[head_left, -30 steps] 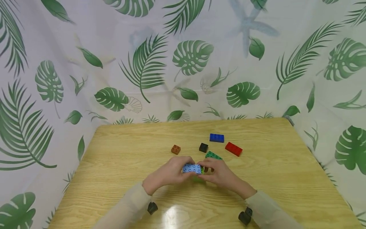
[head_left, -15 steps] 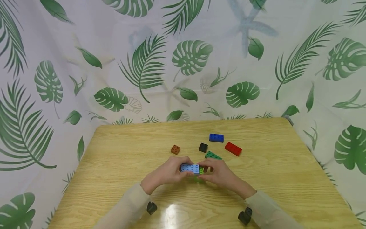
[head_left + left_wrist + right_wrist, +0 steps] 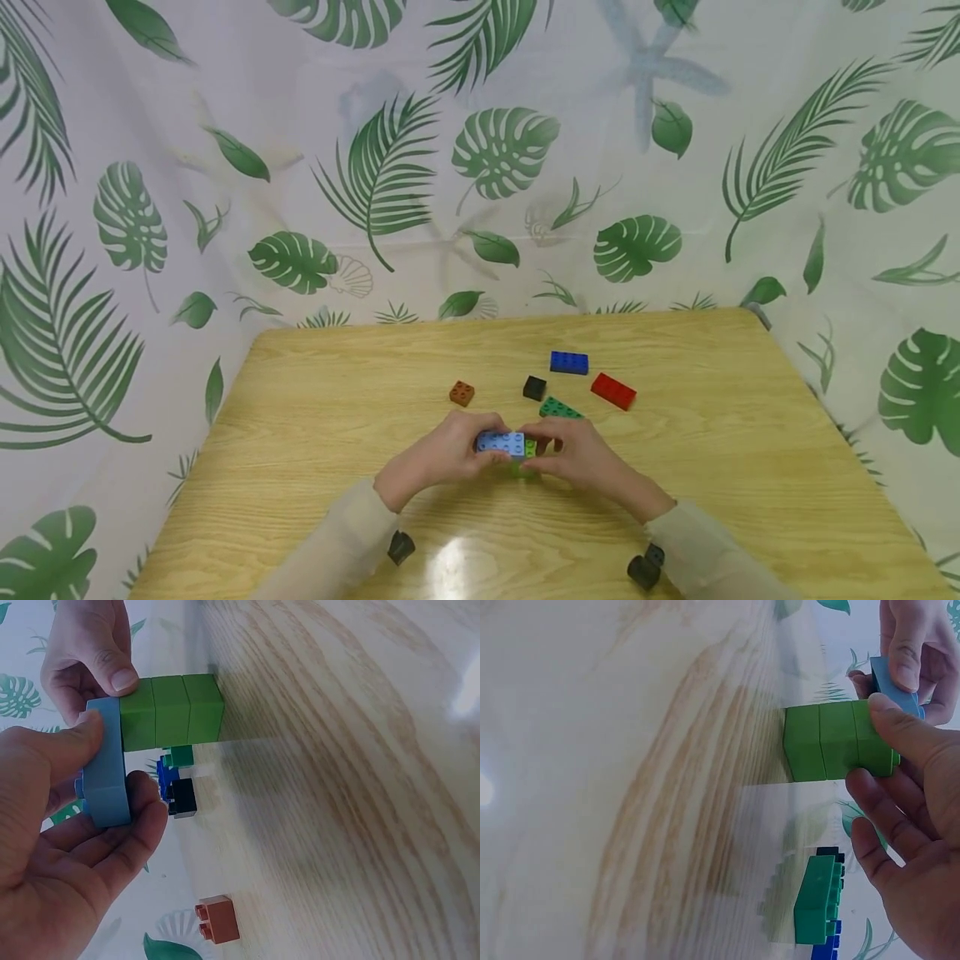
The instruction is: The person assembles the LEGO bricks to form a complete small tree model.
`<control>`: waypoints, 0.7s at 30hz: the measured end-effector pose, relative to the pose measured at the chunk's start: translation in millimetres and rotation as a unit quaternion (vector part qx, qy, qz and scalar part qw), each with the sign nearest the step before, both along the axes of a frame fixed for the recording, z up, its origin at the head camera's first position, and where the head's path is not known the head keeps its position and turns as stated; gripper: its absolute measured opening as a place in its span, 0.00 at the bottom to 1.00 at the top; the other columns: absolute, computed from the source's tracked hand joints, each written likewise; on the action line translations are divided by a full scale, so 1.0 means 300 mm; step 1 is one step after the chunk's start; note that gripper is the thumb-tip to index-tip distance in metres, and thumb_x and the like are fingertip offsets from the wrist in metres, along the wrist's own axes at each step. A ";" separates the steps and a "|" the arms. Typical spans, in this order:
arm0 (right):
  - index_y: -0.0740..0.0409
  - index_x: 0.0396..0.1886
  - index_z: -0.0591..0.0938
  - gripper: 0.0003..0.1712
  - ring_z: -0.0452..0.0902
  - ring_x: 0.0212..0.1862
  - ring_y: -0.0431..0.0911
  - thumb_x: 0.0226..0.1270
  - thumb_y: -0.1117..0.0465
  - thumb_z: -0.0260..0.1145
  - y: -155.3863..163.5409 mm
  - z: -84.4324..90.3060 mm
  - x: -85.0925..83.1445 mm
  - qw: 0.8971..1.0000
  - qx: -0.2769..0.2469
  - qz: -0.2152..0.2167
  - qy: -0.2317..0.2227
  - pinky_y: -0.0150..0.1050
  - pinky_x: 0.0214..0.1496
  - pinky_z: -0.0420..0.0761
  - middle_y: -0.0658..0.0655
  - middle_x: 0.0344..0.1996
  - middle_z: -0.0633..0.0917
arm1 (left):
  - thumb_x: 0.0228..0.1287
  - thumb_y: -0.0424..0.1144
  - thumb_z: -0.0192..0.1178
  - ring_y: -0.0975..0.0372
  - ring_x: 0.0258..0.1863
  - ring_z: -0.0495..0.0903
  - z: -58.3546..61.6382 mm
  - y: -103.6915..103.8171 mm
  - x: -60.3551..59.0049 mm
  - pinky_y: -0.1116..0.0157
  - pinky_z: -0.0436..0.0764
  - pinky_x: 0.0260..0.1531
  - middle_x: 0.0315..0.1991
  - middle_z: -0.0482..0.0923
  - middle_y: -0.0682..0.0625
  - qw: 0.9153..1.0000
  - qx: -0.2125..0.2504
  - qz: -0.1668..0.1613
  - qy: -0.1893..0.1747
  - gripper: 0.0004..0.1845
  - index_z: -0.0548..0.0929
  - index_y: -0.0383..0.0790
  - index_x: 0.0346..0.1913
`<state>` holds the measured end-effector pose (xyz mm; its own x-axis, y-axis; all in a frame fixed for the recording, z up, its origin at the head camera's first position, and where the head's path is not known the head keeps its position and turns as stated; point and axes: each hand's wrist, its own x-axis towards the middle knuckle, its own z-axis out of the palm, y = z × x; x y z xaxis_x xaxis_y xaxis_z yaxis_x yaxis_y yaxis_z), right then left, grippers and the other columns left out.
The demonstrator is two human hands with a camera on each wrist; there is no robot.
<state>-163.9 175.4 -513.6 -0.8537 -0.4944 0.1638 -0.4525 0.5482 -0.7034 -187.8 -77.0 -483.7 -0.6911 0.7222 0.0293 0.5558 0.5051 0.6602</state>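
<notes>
A stack of three light green bricks (image 3: 172, 711) stands on the wooden table (image 3: 315, 433). On top of it lies a light blue brick (image 3: 501, 442), overhanging to the left. My left hand (image 3: 471, 452) pinches this blue brick (image 3: 105, 769) between thumb and fingers. My right hand (image 3: 551, 450) grips the upper part of the green stack (image 3: 832, 741) with thumb and fingers. In the right wrist view the blue brick (image 3: 892, 686) shows behind my right thumb. The two hands face each other around the stack at the table's middle.
Loose bricks lie just beyond the hands: a brown one (image 3: 461, 392), a black one (image 3: 534, 387), a dark green one (image 3: 558, 408), a blue one (image 3: 568, 362) and a red one (image 3: 612, 391). A leaf-print curtain (image 3: 480, 167) surrounds the table.
The light blue brick and both hands have shifted only slightly over the green stack. The loose bricks have not moved.
</notes>
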 end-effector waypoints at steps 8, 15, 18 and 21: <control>0.57 0.62 0.87 0.28 0.85 0.41 0.38 0.65 0.52 0.79 0.000 -0.010 0.004 0.999 -0.018 -0.005 -0.037 0.32 0.40 0.81 0.53 0.49 0.91 | 0.73 0.43 0.69 0.71 0.37 0.81 -0.008 -0.009 0.007 0.73 0.80 0.39 0.47 0.88 0.48 1.000 -0.001 0.008 -0.002 0.15 0.85 0.41 0.55; 0.56 0.57 0.89 0.19 0.80 0.39 0.39 0.72 0.51 0.73 0.056 -0.011 -0.038 0.995 -0.009 -0.095 -0.025 0.33 0.41 0.81 0.50 0.45 0.90 | 0.73 0.44 0.69 0.70 0.37 0.82 -0.009 -0.008 0.006 0.72 0.81 0.40 0.45 0.88 0.48 1.000 0.010 0.001 0.008 0.15 0.85 0.41 0.55; 0.57 0.53 0.90 0.15 0.82 0.44 0.45 0.73 0.55 0.73 0.083 -0.026 -0.063 0.991 0.011 -0.133 0.015 0.38 0.45 0.83 0.53 0.48 0.89 | 0.72 0.44 0.69 0.70 0.37 0.82 -0.011 -0.008 0.005 0.72 0.81 0.41 0.46 0.88 0.49 1.000 0.010 0.006 0.012 0.15 0.85 0.42 0.55; 0.57 0.54 0.89 0.17 0.82 0.53 0.51 0.71 0.55 0.74 0.102 -0.045 -0.077 0.987 0.039 -0.155 0.031 0.48 0.52 0.83 0.56 0.53 0.88 | 0.72 0.45 0.69 0.70 0.38 0.82 -0.012 -0.008 0.003 0.72 0.81 0.41 0.47 0.88 0.48 1.000 0.010 0.005 0.012 0.15 0.85 0.42 0.56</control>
<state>-186.9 206.1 -527.0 -0.9554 -0.2238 0.1928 -0.2954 0.7182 -0.6301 -187.0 -79.4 -487.3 -0.6973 0.7143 0.0593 0.5660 0.4980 0.6570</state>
